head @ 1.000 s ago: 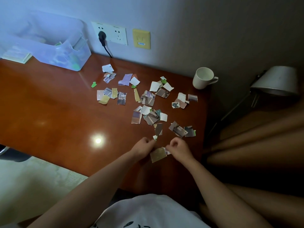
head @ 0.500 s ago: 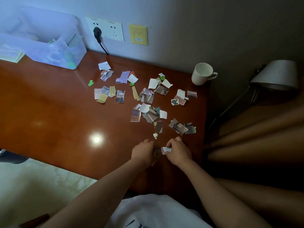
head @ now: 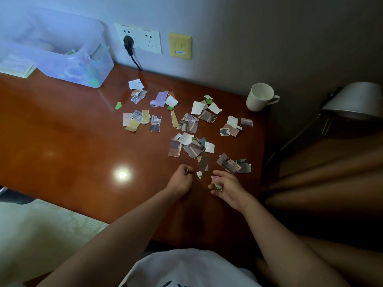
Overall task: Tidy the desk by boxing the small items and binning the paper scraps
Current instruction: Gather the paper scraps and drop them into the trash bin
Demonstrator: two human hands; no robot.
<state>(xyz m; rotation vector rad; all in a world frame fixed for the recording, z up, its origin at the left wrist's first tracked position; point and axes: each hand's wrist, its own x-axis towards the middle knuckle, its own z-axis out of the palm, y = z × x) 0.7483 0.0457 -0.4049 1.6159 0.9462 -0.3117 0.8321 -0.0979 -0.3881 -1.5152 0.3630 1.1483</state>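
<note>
Some thirty paper scraps [head: 190,123] lie spread over the middle and right of one glossy, reddish-brown wooden desk [head: 62,131]. Overlaps block an exact count. They are flat, ragged-edged pieces, mostly printed in grey and brown, with several plain white ones, a pale purple one and a few small bright green bits. At lower centre are the person's two hands. The left hand [head: 182,180] is clenched round a sliver [head: 187,170] of paper, of which only an edge shows. Just beside it, the right hand [head: 227,188] pinches a crumpled scrap [head: 216,183] in curled fingers. In the upper left stands one translucent plastic storage box [head: 68,67], rounded at its corners, with blurred contents. One smooth white mug [head: 260,98] with a loop handle stands at the desk's right edge. Right of it sits one domed metal lamp shade [head: 356,102]. On the wall, a white double socket [head: 137,39] holds one black plug [head: 128,44], beside one yellow plate [head: 179,46].
</note>
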